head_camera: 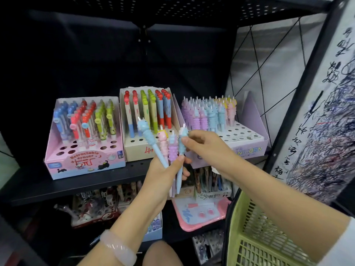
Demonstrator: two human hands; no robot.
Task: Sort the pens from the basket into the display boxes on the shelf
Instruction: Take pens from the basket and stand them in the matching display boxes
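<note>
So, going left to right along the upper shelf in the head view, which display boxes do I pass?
Pink eraser box → beige box with red, green and blue pens → lilac unicorn box. The hands hold four unicorn pens in front, between the last two.

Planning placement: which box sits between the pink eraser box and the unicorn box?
Head view: the beige box of red, green and blue pens, between the eraser box and unicorn box.

I see four unicorn pens (169, 148) fanned upright in my left hand (163, 175), two blue, one pink, one purple; my right hand (203, 144) pinches the rightmost blue pen (181, 143). Behind stand three display boxes (84, 137) on the shelf (76, 186); green basket (255, 235) lower right.
</note>
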